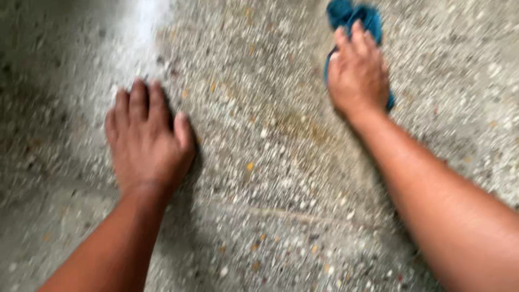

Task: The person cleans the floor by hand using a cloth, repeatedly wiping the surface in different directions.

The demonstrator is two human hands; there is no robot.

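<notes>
Two bare arms come in from the bottom of the picture and reach out over a rough, speckled stone floor (281, 178). The floor is grey with lots of little pebbles in it, some white and some yellow-brown. The whole picture is blurry.

Closest to us is the left hand (147, 141). It lies flat on the floor with the palm down. Its fingers are loose and stretched out, close together, and the thumb sticks out to the side. It is not holding anything. A dark shadow sits just beside it on the floor.

A bit farther away, on the other side, is the right hand (358, 75). It is pressed down on top of a blue cloth (357, 16). The fingers are spread over the cloth and bent a little, but the blur makes it hard to tell if they grip it or only push on it. The cloth lies on the floor under that hand. Part of it bunches up past the fingertips near the top edge of the picture, and a bit peeks out by the wrist (389, 101).

The two hands are well apart, with bare floor between them
</notes>
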